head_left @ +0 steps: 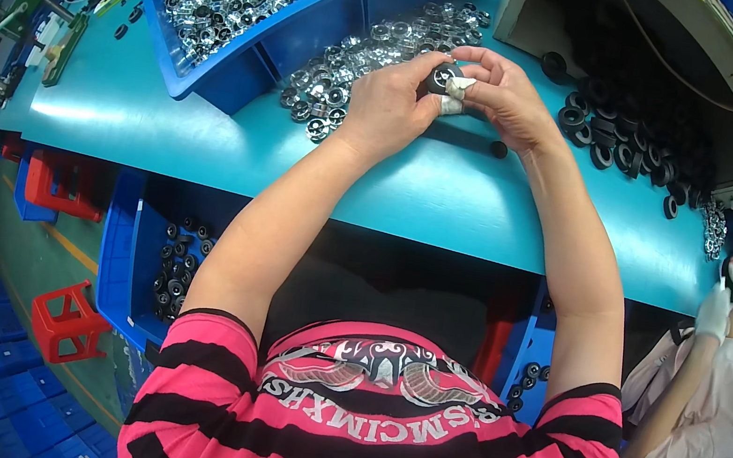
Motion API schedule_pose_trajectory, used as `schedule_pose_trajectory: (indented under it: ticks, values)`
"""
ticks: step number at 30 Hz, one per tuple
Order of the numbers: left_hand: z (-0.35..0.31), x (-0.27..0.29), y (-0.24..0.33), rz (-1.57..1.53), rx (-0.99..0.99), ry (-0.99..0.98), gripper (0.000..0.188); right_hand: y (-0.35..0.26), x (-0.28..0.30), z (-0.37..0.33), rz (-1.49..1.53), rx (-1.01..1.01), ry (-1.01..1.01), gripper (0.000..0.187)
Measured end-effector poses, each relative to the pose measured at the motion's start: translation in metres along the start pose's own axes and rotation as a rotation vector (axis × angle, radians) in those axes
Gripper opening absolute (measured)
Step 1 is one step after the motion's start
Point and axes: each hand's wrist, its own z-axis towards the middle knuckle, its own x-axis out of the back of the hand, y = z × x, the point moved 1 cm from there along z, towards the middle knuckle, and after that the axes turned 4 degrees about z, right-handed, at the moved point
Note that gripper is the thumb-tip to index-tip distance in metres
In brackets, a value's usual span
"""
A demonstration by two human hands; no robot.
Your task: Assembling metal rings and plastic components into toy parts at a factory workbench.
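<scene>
Over the teal table, both of my hands meet at a small toy-like wheel (444,77) with a black tyre and a shiny chrome hub. My left hand (392,105) grips it from the left between thumb and fingers. From the other side my right hand (510,104) pinches it, its fingers curled around the rim. White tape wraps fingertips where the hands meet. Just behind and left of my hands lies a loose heap of chrome wheel hubs (342,74). A small black piece (499,149) rests on the table below my right hand.
A blue bin (263,62) full of chrome hubs stands at the back left. Black rubber tyres (624,154) are piled at the right, by a beige-framed opening (701,80). Blue crates (119,268) with black wheels sit below the table. A co-worker's white-gloved hand (715,310) is far right.
</scene>
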Motion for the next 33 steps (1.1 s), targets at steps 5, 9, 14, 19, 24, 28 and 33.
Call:
schedule_pose_trajectory:
  ticks: [5,9,14,19,24,28,33]
  values:
    - [-0.001,-0.002,-0.006,-0.071,-0.128,0.17,0.041,-0.007,-0.015,-0.005,0.12,-0.07,0.069,0.067]
    - [0.0,0.001,-0.001,0.037,-0.055,0.063,0.043,-0.004,-0.009,-0.006,0.149,-0.075,0.063,0.066]
    - [-0.001,0.005,0.0,0.065,-0.023,0.026,0.044,-0.004,-0.011,-0.006,0.156,-0.058,0.037,0.068]
    - [0.002,0.0,-0.011,-0.042,-0.078,0.137,0.042,-0.004,-0.008,-0.003,0.186,-0.028,0.013,0.061]
    - [0.001,0.002,-0.004,-0.087,-0.062,0.136,0.04,0.001,-0.003,0.0,0.142,-0.015,0.022,0.055]
    - [0.001,0.0,-0.006,-0.078,-0.076,0.14,0.04,-0.001,-0.009,-0.002,0.147,0.016,-0.027,0.056]
    - [0.001,-0.001,-0.008,-0.065,-0.076,0.132,0.039,-0.001,-0.009,-0.002,0.127,0.026,-0.029,0.055]
